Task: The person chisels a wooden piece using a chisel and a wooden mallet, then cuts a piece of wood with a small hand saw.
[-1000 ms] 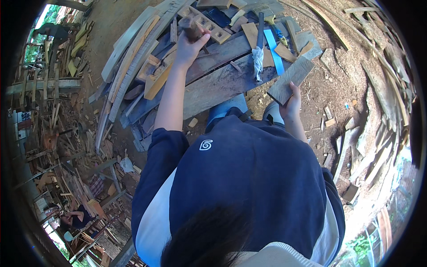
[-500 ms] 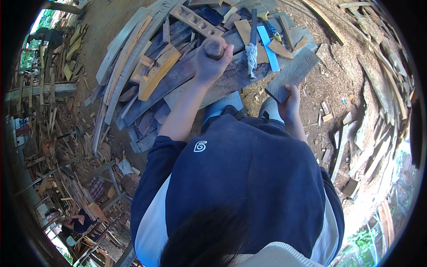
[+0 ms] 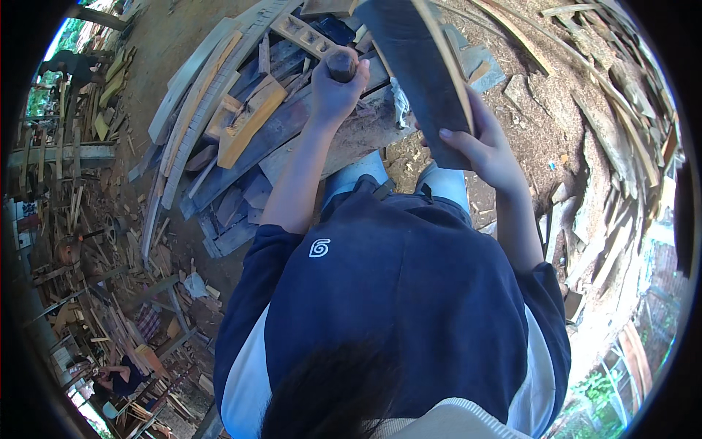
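Observation:
My left hand (image 3: pixel 335 94) is closed around an upright dark wooden handle (image 3: pixel 341 66). Its blunt, rounded end shows above the fist, and the rest is hidden. In my right hand (image 3: pixel 491 146) is a long dark board (image 3: pixel 420 73), gripped at its near end with the thumb on its face. The board is raised and tilted, its far end reaching the top of the view. It covers part of the wood-strewn bench. Beside the left hand lies a notched yellowish wood block (image 3: pixel 252 124). Behind that hand is a pale wooden piece with several hollows (image 3: pixel 301 33).
Long curved planks (image 3: pixel 191 110) lie along the bench's left side. A crumpled whitish wrapping (image 3: pixel 401 106) lies by the board's edge. Wood shavings and offcuts cover the ground at right, with slabs stacked (image 3: pixel 625 132) beyond. Another person (image 3: pixel 121 377) sits far left among wood scraps.
My right hand has lifted the board and swung it up and leftward over the bench, where it now hides the blue strip and nearby tools. My left hand has shifted slightly left.

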`<state>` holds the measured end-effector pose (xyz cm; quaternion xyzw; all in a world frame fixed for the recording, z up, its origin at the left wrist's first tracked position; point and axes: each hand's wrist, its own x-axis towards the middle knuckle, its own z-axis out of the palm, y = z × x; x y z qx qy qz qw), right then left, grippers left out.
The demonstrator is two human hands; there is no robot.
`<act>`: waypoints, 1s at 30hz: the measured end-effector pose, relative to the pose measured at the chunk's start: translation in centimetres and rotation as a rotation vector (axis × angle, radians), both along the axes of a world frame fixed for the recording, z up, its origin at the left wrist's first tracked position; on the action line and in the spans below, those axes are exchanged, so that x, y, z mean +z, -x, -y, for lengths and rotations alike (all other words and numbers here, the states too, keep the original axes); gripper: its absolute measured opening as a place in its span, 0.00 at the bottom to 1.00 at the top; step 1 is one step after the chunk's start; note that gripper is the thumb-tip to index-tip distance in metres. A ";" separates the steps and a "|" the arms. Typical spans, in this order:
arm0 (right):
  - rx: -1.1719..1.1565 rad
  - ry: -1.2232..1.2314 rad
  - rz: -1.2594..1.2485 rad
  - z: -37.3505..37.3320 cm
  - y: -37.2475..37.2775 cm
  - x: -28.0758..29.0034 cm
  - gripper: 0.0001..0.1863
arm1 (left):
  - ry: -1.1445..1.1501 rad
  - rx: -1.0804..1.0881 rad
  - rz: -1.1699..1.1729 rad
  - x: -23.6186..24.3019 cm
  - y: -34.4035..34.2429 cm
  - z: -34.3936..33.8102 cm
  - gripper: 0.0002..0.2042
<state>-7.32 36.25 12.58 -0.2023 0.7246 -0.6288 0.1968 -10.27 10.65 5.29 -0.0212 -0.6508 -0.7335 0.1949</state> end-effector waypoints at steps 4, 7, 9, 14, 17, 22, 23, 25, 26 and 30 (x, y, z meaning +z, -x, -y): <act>-0.001 -0.036 -0.098 1.7 -0.9 1.8 0.37 | 0.179 0.078 -0.083 -0.7 0.5 0.1 0.06; 0.014 -0.165 -0.321 2.1 -0.3 3.8 0.33 | 0.191 0.135 -0.118 -1.3 0.6 -0.3 0.06; 0.008 -0.251 -0.240 2.0 0.5 7.1 0.38 | 0.177 0.145 -0.113 -1.5 0.9 -0.6 0.07; -0.231 0.375 -0.699 5.4 0.9 18.3 0.22 | 0.195 0.182 -0.112 -2.0 1.2 0.1 0.07; -0.141 0.443 -0.891 7.1 1.3 17.1 0.22 | 0.205 0.195 -0.110 -2.4 1.2 0.9 0.07; 0.193 -0.797 -0.832 7.1 3.8 9.7 0.21 | 0.224 0.107 -0.070 -0.3 0.7 -0.7 0.06; 0.248 -0.884 -0.688 7.3 3.5 9.4 0.20 | 0.167 0.085 -0.111 -0.5 0.9 -0.7 0.06; 0.280 -0.859 -0.677 7.6 3.3 9.9 0.20 | 0.080 0.048 -0.200 -0.9 0.9 -0.5 0.09; 0.299 -0.843 -0.665 7.5 3.1 10.3 0.20 | 0.079 0.041 -0.192 -1.2 0.8 -0.2 0.09; 0.297 -0.730 -0.610 7.1 3.8 8.5 0.22 | 0.164 0.034 -0.114 -1.1 1.2 0.0 0.09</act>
